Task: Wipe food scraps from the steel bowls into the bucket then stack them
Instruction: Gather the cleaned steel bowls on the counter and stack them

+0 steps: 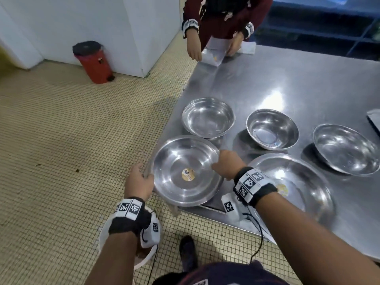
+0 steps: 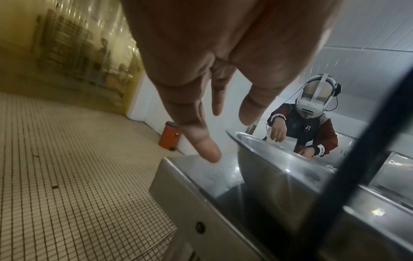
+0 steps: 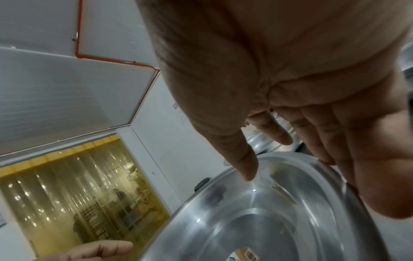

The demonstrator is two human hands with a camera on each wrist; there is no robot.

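Observation:
A wide steel bowl sits at the table's near left corner, with a small brown food scrap in its bottom. My right hand grips its right rim, thumb inside, fingers over the edge. Beside the bowl's left rim my left hand has its fingers straight and spread, holding nothing. A white bucket stands on the floor under my left forearm, mostly hidden. A larger bowl with a scrap lies under my right wrist.
Three more steel bowls stand further back on the steel table. Another person handles paper at the far edge. A red pedal bin stands by the white wall on the tiled floor.

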